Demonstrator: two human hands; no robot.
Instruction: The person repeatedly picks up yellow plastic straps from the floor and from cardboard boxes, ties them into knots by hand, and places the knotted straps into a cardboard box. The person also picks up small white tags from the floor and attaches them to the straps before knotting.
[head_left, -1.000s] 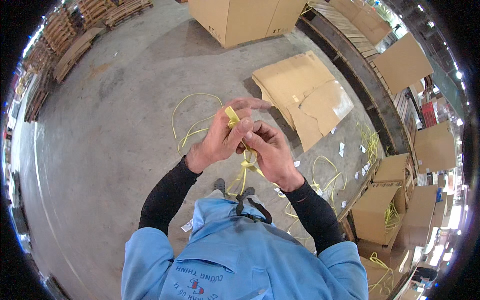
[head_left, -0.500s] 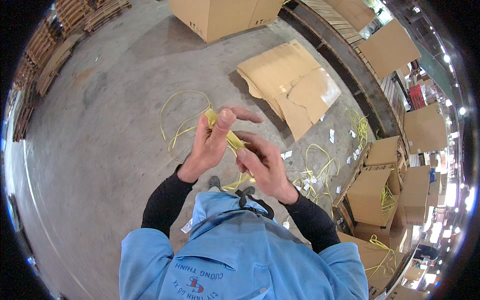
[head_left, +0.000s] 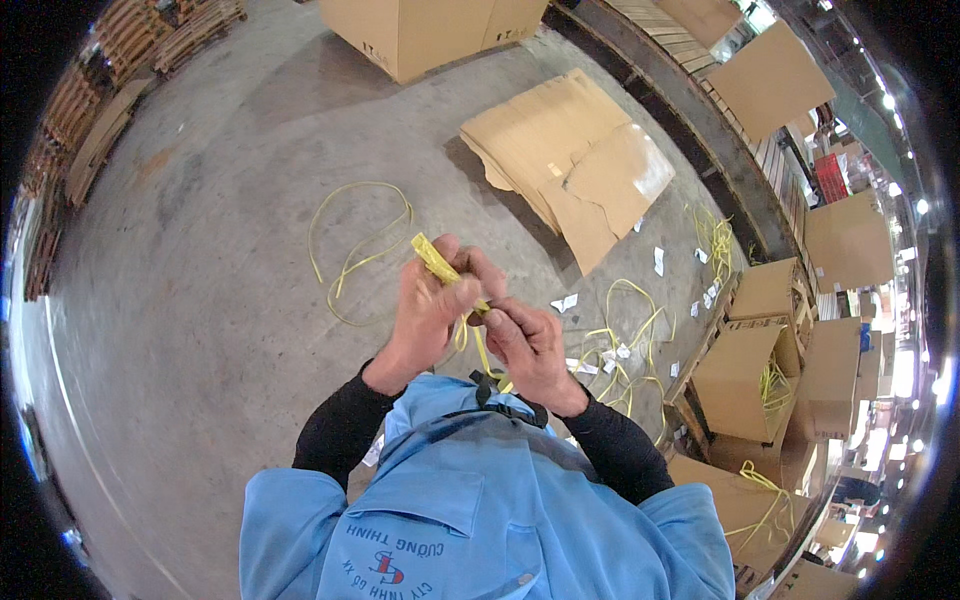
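A folded bundle of yellow strapping (head_left: pixel 432 255) is held between my two hands in front of my body. My left hand (head_left: pixel 428 310) grips its middle, the thumb pressed over it and the fingers curled behind. At the bundle's lower end my right hand (head_left: pixel 530 345) pinches the strap between thumb and fingers. Loose yellow strands (head_left: pixel 480 350) hang below my hands. Beyond my left hand, a loop of yellow strap (head_left: pixel 360 190) curves above or on the concrete floor; I cannot tell which.
Flattened cardboard (head_left: pixel 560 150) lies ahead on the right, behind it a large carton (head_left: pixel 420 40). Loose yellow straps (head_left: pixel 630 340) and paper scraps (head_left: pixel 565 302) litter the floor at right. Open cartons (head_left: pixel 740 370) line the right side; stacked wooden pallets (head_left: pixel 130 50) stand far left.
My hands have drawn closer together. The left fingers, stretched out before, have curled round the strap bundle, and the right hand has closed in a pinch at its lower end.
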